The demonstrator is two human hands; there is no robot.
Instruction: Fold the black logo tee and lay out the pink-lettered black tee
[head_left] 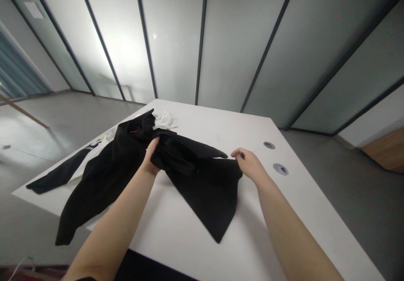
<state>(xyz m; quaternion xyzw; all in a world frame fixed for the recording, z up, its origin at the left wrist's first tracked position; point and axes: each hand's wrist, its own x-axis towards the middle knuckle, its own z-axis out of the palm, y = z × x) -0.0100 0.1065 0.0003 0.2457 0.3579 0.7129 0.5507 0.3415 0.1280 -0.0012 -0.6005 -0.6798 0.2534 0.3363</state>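
So there's a big wall of frosted glass panels with dark frames (pixel 176 41) at the back, and in front of it a white, smooth, straight-edged tabletop (pixel 240 133). Heaped along its left side is a long, rumpled black fabric garment (pixel 110 167), partly covering a black-and-white printed cloth (pixel 63 171). The floppy black cloth piece (pixel 205 184) is up between both hands, over the middle of the tabletop, lower corner pointing towards the wearer; can't tell if that corner touches down. Left hand (pixel 152 157) is clamped round the bunched end, thumb on top. Right hand (pixel 249 163) has its fingers curled, pinching the far corner. Behind the heap there's a crumpled white cloth (pixel 165 120), plus two round grey cable grommets (pixel 280 169) over on the right.
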